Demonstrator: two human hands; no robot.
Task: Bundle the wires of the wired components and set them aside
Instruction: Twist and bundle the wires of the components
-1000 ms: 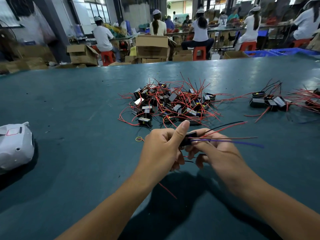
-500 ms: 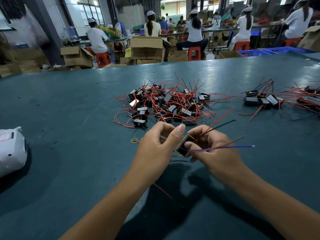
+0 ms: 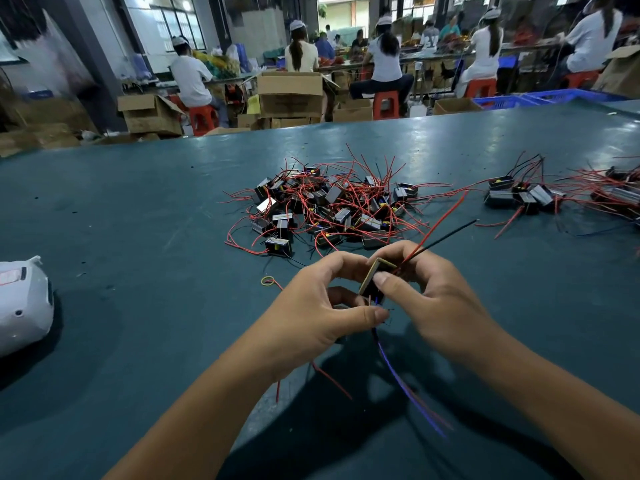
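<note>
Table (image 3: 138,220) showing dark teal. Pile of components (image 3: 325,209): black bodies trailing red wires. Held component (image 3: 375,277): black, tan-faced, trailing red, black and blue leads. Rubber band (image 3: 267,280) showing yellow. Stools (image 3: 386,105) glowing red; crates (image 3: 540,98) blue; cartons (image 3: 291,93) brown.

Both forearms reach forward and meet above the table (image 3: 138,237). The left hand (image 3: 311,313) is curled — thumb stretched right along its lower edge, fingers bent over the top — pinching the small component (image 3: 375,278) held between the hands. The right hand (image 3: 436,292) grips the same component from the other side, thumb pressed on its face, fingers wrapped behind.
</note>
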